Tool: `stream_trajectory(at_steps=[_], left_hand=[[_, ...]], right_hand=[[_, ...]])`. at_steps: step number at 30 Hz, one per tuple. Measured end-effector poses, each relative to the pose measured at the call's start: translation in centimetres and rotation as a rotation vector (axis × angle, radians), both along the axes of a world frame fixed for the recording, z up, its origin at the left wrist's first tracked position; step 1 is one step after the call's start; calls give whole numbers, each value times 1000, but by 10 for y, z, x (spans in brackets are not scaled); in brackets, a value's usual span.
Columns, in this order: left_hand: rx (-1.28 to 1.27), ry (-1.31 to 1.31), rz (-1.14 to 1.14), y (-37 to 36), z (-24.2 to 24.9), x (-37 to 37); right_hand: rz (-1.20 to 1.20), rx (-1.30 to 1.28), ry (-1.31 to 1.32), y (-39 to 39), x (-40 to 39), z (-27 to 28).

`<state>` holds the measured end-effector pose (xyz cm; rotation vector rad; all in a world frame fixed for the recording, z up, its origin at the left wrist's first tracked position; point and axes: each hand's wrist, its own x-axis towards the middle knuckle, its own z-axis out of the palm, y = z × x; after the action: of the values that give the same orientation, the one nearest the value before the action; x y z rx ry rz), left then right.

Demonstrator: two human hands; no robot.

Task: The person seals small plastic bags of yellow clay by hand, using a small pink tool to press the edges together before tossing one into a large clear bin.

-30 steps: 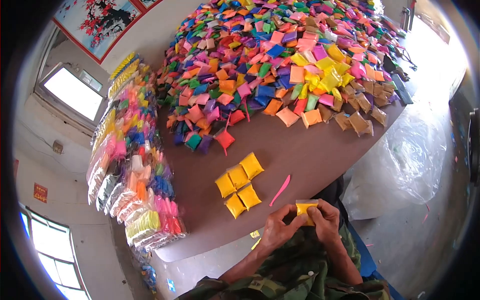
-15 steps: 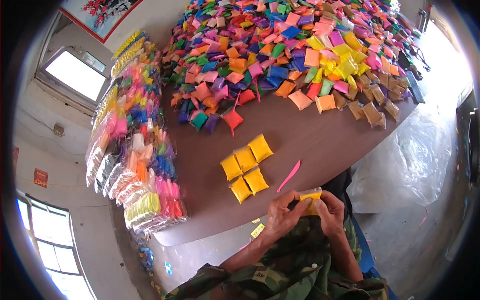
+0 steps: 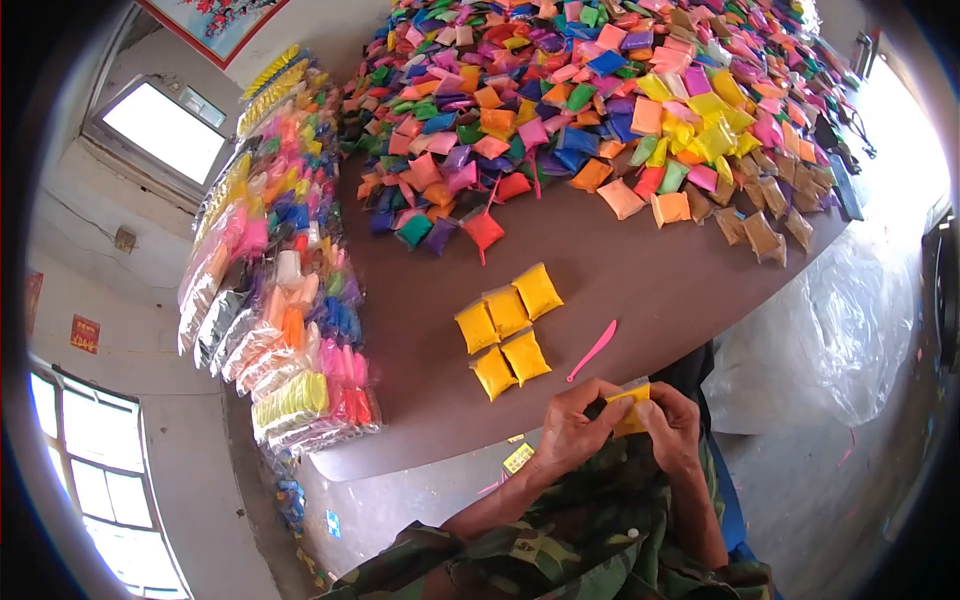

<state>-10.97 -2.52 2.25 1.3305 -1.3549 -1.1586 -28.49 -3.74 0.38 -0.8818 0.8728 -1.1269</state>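
Observation:
Between my two hands, just off the table's near edge, is a small clear packet filled with yellow material [image 3: 634,406]. My left hand [image 3: 578,425] pinches its left side with thumb and fingers. On the other side, my right hand [image 3: 674,425] grips it the same way. Several similar yellow packets [image 3: 507,312] lie grouped in two rows on the brown table [image 3: 400,330]. A pink plastic knife [image 3: 593,350] rests on the tabletop between that group and my hands.
A large heap of multicoloured packets [image 3: 560,110] covers the far part of the table. Along the left edge stand stacked clear bags of coloured packets [image 3: 290,290]. A big transparent plastic bag [image 3: 820,340] hangs beside the right edge, above the grey floor [image 3: 800,500].
The view has shifted slightly, so the table and its contents appear a little further right. Both hands keep hold of the yellow packet, with a small shift of the fingers.

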Motion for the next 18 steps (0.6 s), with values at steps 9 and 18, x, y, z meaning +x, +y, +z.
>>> stream_trajectory(at_steps=[9, 18], left_hand=[[155, 83, -26, 5, 0, -6], [72, -122, -37, 1, 7, 1]], right_hand=[[-74, -207, 156, -2, -8, -14], [21, -25, -7, 3, -2, -10]])
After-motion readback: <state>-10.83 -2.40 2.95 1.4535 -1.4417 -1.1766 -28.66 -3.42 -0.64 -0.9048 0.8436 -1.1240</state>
